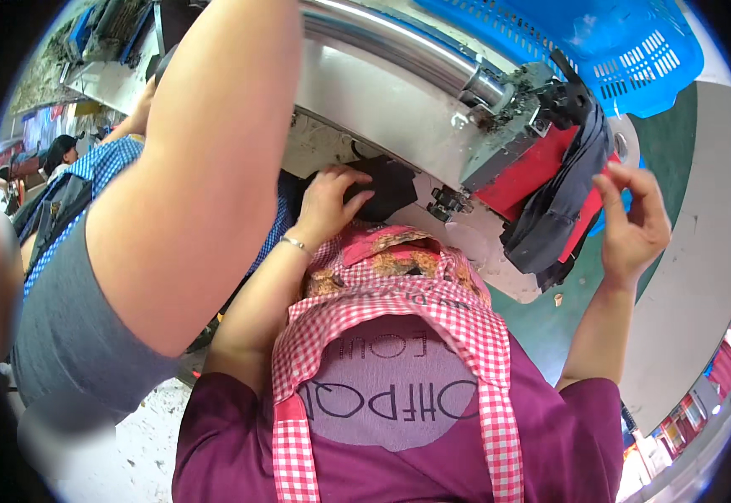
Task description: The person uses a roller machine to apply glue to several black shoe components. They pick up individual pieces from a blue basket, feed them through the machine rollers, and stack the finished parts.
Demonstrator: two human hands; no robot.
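My left hand (329, 201) lies at the edge of a flat black piece (386, 189), which looks like cloth, on the light work surface. Its fingers curve loosely, with the thumb apart from them. My right hand (638, 225) is raised at the right, beside a bundle of black strips (562, 180) draped over a red machine part (525, 172). Its thumb and forefinger come together in a pinch; anything between them is too small to make out. A small metal machine fitting (449, 203) sits between my hands, closer to the strips.
Another person's bare arm (206, 159) fills the left foreground. Behind my hands runs a machine with a shiny metal roller (407, 46), lint gathered at its end. A blue plastic basket (625, 63) stands at the far right, by a green surface (676, 159).
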